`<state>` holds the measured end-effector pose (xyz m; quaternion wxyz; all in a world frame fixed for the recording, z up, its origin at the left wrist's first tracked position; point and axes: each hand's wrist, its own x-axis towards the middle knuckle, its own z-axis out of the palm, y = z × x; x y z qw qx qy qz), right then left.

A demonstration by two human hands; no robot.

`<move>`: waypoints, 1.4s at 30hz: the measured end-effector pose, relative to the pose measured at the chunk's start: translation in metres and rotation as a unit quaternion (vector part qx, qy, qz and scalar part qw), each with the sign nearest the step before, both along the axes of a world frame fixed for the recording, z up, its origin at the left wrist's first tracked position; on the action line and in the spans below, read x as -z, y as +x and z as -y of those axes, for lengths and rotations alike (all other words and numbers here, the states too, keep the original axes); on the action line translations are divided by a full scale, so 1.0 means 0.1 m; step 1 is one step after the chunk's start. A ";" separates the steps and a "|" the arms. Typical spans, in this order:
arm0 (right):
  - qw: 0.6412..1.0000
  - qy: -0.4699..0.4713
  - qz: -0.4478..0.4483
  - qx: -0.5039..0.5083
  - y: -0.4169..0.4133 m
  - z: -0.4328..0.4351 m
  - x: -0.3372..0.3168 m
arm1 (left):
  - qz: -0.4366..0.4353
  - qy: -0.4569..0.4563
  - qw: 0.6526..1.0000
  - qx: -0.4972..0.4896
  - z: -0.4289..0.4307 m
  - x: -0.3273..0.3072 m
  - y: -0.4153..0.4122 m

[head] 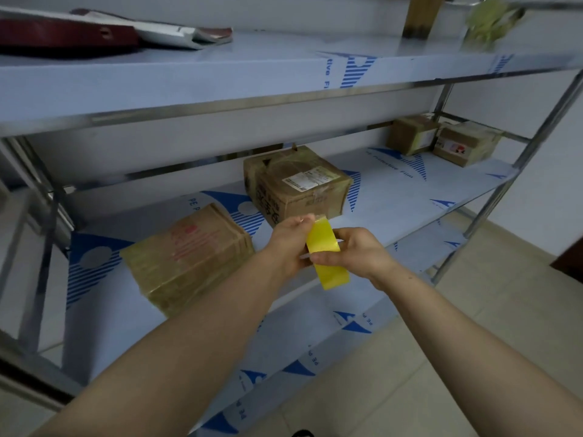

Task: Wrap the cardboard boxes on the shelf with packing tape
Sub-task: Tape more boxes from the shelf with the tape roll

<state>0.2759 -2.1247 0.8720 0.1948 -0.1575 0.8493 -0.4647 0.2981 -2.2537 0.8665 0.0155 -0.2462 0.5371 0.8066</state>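
A yellow roll of packing tape (326,253) is held edge-on between both hands in front of the middle shelf (394,197). My left hand (291,244) pinches its upper end and my right hand (356,252) grips its side. A tape-wrapped cardboard box (189,257) with red print lies left of my hands. Behind them stands a second box (296,184) with a white label. Two small boxes (441,140) sit at the far right of the same shelf.
The steel rack has a top shelf (189,80) carrying a dark red folder (63,36), papers and a wooden block (419,14). A lower shelf (284,357) covered in blue-printed film lies below. Steel posts (511,184) stand at the right, beside tiled floor (473,342).
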 end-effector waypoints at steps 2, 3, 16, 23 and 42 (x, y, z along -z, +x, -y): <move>0.998 0.055 -0.040 -0.012 -0.15 -0.04 0.01 | 0.022 -0.030 0.999 -0.004 -0.03 -0.01 -0.11; 0.994 0.082 -0.064 -0.023 -0.22 -0.06 0.02 | 0.033 -0.045 0.998 -0.013 -0.05 0.00 -0.17; 0.869 0.388 -0.229 -0.205 -0.89 0.06 0.59 | -0.006 -0.210 0.953 -0.217 -0.02 -0.08 -0.49; 0.797 0.474 -0.280 -0.250 -0.82 0.23 0.59 | 0.009 -0.270 0.919 -0.287 0.36 -0.01 -0.15; 0.993 0.004 -0.075 -0.086 -0.11 1.41 0.22 | 0.096 -0.174 0.907 -0.372 1.24 0.04 1.11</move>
